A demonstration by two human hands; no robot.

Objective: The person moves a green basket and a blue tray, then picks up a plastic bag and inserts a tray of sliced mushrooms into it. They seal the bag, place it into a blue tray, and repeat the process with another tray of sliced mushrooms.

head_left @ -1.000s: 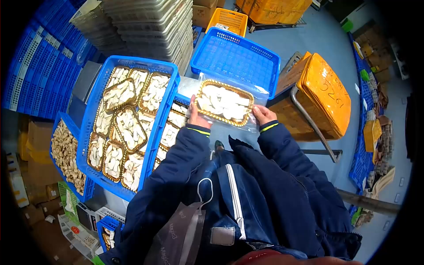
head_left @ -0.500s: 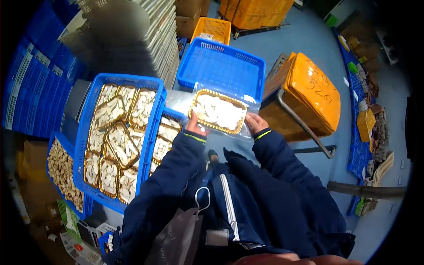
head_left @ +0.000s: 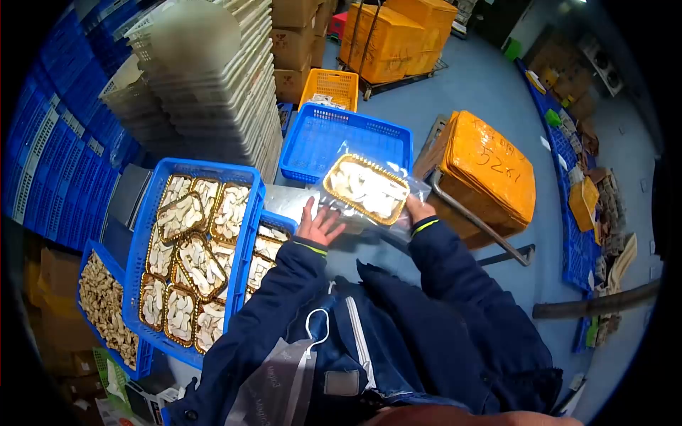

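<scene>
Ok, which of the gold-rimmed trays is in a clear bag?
The tray held by the right hand; the other trays lie in blue crates at left, with no bag visible.

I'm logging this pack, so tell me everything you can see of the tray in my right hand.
The tray is oblong, with rounded corners and a ridged golden rim, and looks like plastic. Pale slices, seemingly mushroom, fill it. It sits in a clear bag, slanting, held at one end by your right hand. Your left hand is open, apart from it.
</scene>
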